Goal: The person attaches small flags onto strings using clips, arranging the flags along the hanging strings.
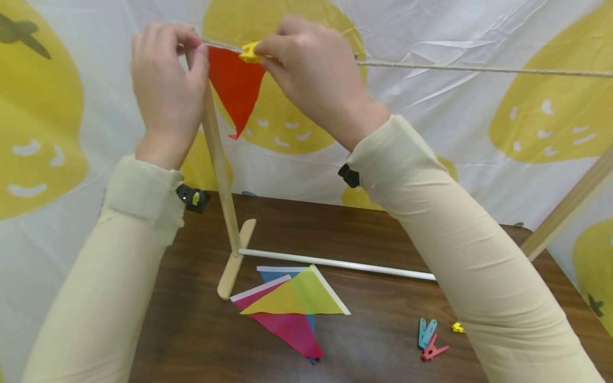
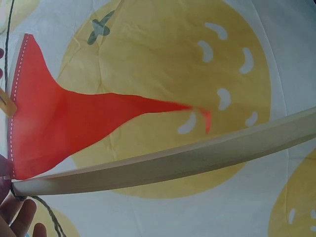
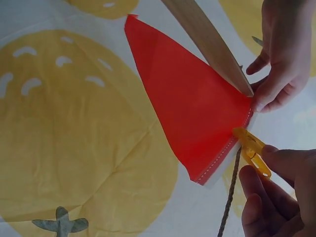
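A red pennant [image 1: 237, 88] with a white stitched top edge hangs point down along a twisted rope [image 1: 479, 69], beside the left wooden post [image 1: 217, 159]. My left hand [image 1: 167, 80] pinches the pennant's corner at the rope, close to the post's top. With thumb and finger, my right hand [image 1: 321, 74] holds a yellow clothespin [image 3: 251, 144], whose nose bites the pennant's top edge partway along. The right wrist view shows the clothespin meeting the rope there. In the left wrist view most of both hands lies outside the picture.
On the brown table [image 1: 364, 340] lie overlapping yellow [image 1: 292, 298], pink [image 1: 292, 330] and blue pennants [image 1: 280, 274]. Blue [image 1: 426, 333] and red clothespins [image 1: 433, 350] lie right, near another yellow clothespin [image 1: 457, 327] by my sleeve. A white rod [image 1: 335, 262] runs low from the post's wooden foot [image 1: 230, 274].
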Demonstrator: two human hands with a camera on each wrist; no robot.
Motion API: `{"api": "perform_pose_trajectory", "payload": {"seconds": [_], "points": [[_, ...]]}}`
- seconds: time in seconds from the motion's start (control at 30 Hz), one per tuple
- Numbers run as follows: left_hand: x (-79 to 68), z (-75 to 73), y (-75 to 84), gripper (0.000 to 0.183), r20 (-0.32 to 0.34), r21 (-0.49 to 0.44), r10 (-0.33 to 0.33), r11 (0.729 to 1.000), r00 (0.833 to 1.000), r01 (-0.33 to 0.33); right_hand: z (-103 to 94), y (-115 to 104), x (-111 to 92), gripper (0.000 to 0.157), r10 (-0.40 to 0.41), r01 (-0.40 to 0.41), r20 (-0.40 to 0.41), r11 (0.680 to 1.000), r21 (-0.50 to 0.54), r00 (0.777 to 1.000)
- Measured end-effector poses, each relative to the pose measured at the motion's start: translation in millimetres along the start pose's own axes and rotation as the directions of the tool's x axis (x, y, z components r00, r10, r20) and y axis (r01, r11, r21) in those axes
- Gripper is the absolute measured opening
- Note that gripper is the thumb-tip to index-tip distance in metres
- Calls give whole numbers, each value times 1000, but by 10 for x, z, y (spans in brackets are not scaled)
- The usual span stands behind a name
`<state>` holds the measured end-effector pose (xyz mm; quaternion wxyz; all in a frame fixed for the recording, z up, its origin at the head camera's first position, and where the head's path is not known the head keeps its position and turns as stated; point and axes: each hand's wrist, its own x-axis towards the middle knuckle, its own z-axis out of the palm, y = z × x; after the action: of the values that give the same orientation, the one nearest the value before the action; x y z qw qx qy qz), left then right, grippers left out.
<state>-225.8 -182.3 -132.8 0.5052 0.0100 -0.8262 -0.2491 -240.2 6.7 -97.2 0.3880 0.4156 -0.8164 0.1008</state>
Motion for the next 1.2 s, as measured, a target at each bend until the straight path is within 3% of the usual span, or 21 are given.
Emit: {"api": "perform_pose_trajectory", "payload": {"seconds": [0.53,0.8,1.2], "points": [[-4,3,-27,33,-5,-8,7,1000,1000,-7,36,7,-50,29,15,-15,-5,1000,22,1000],[15,9,-58,27,-21,-11,48,999,999,-48,42,0,-54,32,30,-29,-1,999,38,1000],[2,-7,-102,35,0,0,51,999,999,-51,61,-10,-59,31,34,-34,-4,998,60,999]]}}
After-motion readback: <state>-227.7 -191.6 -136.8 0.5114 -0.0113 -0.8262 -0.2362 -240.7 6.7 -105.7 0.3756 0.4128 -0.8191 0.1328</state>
